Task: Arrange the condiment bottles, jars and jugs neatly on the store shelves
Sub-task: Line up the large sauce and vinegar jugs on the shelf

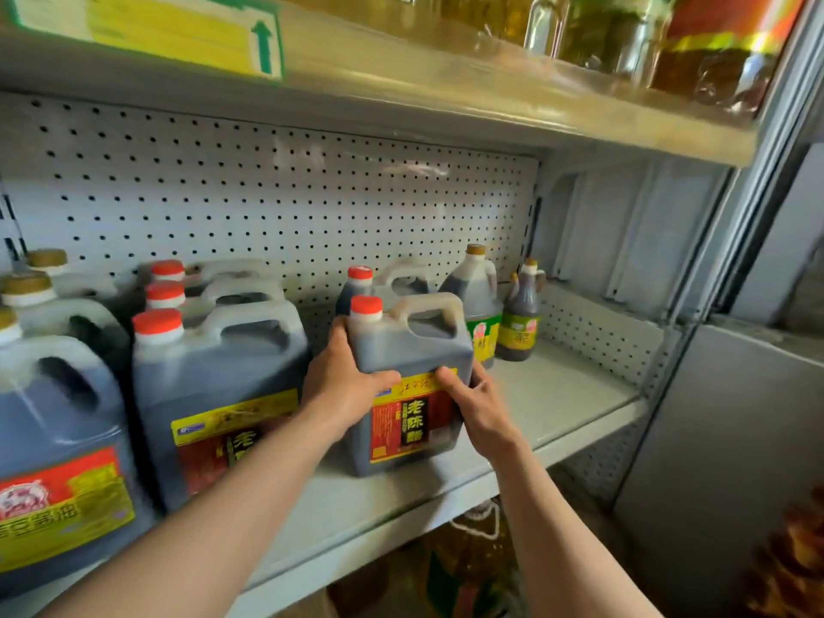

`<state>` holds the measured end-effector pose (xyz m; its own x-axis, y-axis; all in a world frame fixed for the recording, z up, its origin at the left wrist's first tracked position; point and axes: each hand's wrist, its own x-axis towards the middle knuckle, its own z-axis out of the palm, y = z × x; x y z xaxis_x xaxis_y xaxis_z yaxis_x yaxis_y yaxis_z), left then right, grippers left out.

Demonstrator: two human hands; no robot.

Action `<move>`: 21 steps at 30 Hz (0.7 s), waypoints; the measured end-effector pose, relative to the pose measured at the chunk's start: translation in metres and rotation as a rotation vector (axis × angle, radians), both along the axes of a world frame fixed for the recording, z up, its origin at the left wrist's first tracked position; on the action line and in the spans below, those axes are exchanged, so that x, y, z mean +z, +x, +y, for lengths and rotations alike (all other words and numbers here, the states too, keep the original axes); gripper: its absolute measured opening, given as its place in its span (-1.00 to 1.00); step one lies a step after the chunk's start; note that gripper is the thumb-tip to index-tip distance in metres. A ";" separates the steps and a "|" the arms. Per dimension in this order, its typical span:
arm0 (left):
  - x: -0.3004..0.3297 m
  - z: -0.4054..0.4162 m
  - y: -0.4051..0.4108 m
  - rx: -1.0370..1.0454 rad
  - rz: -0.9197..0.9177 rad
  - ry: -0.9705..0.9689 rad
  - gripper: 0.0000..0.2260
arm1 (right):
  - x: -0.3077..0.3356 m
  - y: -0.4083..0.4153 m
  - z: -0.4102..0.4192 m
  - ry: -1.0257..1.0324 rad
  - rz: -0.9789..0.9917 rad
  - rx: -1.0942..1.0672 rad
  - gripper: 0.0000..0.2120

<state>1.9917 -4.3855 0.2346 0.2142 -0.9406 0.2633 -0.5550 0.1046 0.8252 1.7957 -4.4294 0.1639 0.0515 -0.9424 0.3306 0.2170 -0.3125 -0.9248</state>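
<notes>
A dark vinegar jug [408,350] with a red cap, a white handle and a red and yellow label stands upright on the grey middle shelf [557,394]. My left hand [343,385] grips its left side, thumb across the front. On its right front corner my right hand [479,405] holds it, thumb on the label's top edge. Behind it stands a second red-capped jug [356,287]. To its left a row of matching red-capped jugs [214,376] runs front to back.
Gold-capped soy jugs [58,430] fill the far left. A gold-capped jug [479,296] and two small dark bottles [521,318] stand at the back right. A perforated back panel [290,185] closes the shelf. The upper shelf [446,95] holds oil bottles [624,33].
</notes>
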 end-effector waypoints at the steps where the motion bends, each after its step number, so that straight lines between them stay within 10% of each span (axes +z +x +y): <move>1: 0.001 -0.004 0.001 0.003 0.011 0.005 -0.23 | 0.000 0.002 -0.006 0.007 0.005 0.005 -0.59; 21: -0.020 0.056 -0.031 0.017 0.102 -0.046 -0.13 | 0.017 -0.034 0.068 0.170 0.315 -0.265 -0.40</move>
<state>1.9603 -4.3294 0.2144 0.2578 -0.9240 0.2823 -0.4703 0.1352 0.8721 1.7615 -4.3609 0.1805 -0.1262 -0.9761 0.1767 -0.1508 -0.1571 -0.9760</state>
